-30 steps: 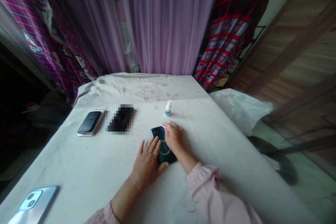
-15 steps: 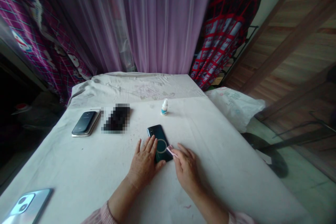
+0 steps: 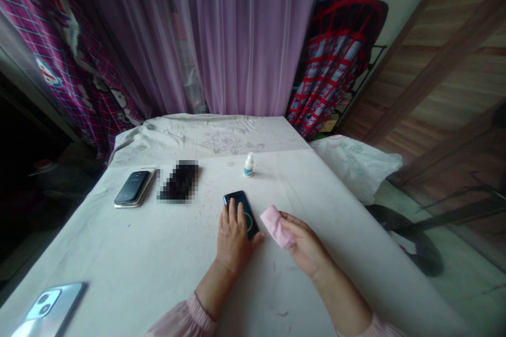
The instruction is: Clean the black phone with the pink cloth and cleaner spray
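A dark phone [image 3: 244,205] with a ring mark on its back lies on the white-covered table [image 3: 118,253]. My left hand [image 3: 234,235] lies flat on it, fingers stretched over its left side and lower end. Just to the right, my right hand [image 3: 306,246] is raised a little off the table and pinches a small folded pink cloth [image 3: 275,225], which sticks out towards the phone without touching it.
A small white dropper bottle [image 3: 248,164] stands beyond the phone. Two more phones, one dark [image 3: 133,188] and one blurred [image 3: 179,181], lie at the left; a silver phone [image 3: 49,307] lies at the near left corner. A white bag [image 3: 356,160] rests beside the table's right edge.
My right hand drew back from the phone's top to its lower right, then lifted off with the pink cloth now showing. My left hand slid further onto the phone.
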`<state>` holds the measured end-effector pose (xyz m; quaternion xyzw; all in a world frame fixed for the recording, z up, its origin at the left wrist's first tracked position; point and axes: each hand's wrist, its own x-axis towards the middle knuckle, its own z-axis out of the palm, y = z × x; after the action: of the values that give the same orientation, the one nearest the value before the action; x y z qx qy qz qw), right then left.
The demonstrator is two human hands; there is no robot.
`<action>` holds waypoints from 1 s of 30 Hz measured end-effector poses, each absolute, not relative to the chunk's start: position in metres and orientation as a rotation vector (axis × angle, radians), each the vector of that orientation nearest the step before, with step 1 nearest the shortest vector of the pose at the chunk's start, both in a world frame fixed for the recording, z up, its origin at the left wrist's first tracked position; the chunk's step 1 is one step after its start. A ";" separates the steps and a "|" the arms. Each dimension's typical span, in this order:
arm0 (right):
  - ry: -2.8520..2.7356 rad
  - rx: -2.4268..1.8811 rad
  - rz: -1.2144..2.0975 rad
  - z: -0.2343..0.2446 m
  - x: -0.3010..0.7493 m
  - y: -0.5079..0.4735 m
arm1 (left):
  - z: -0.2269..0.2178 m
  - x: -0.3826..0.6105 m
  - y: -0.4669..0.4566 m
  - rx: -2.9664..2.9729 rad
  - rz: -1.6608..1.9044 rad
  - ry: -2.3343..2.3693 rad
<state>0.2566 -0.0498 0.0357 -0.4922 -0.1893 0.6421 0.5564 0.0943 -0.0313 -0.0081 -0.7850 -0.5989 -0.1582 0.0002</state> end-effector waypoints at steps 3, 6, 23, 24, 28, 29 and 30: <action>-0.406 -1.125 1.538 0.031 0.253 -0.048 | 0.000 0.100 -0.026 -2.542 -0.414 -1.933; -0.453 -1.175 1.460 0.028 0.257 -0.046 | 0.012 0.083 -0.018 -2.858 -0.213 -1.768; -1.657 -1.732 0.152 -0.010 0.238 -0.030 | -0.025 0.024 -0.024 -2.675 -0.870 -1.606; -1.680 -1.739 0.133 -0.009 0.236 -0.027 | -0.025 0.024 -0.024 -2.681 -0.879 -1.603; -1.716 -1.772 0.120 -0.007 0.229 -0.013 | -0.026 0.024 -0.024 -2.681 -0.882 -1.624; -1.719 -1.781 0.128 -0.007 0.227 -0.009 | -0.026 0.025 -0.025 -2.684 -0.883 -1.628; -1.719 -1.793 0.138 -0.006 0.225 -0.004 | -0.026 0.025 -0.025 -2.690 -0.884 -1.627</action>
<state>0.2251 -0.0039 -0.0065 -0.6826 -0.6543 0.0525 0.3212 0.0252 -0.0249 -0.0256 -0.8221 -0.4973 -0.2703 -0.0620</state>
